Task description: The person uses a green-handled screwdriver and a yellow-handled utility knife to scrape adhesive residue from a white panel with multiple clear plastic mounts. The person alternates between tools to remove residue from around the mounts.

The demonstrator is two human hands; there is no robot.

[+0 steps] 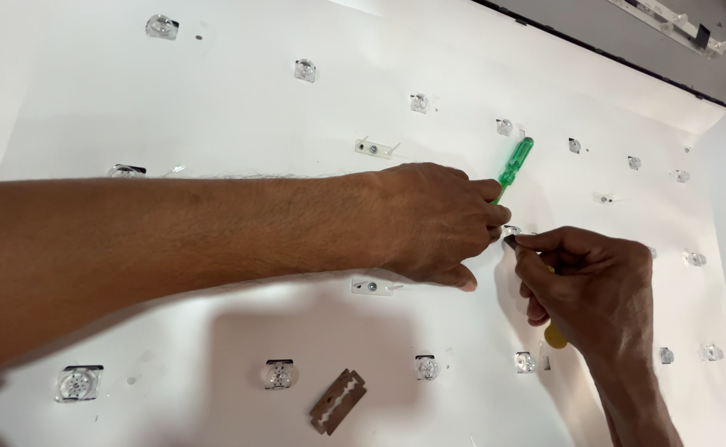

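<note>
My left hand (pixel 429 219) reaches across a white reflector panel (pixel 214 108) and is closed around a green-handled screwdriver (pixel 513 163), whose handle sticks up past the fingers. My right hand (pixel 582 285) holds a yellow-handled tool (pixel 554 335), with its fingertips pinched at a small clear lens (pixel 511 232) between the two hands. The tips of both tools are hidden by the fingers.
Several clear round lenses dot the panel in rows, such as one lens (pixel 278 374) near the bottom. A razor blade (pixel 337 401) lies on the panel at the bottom centre. Two small white clips (pixel 375 149) (pixel 372 286) sit on the sheet. A black frame edge (pixel 628 62) borders the top right.
</note>
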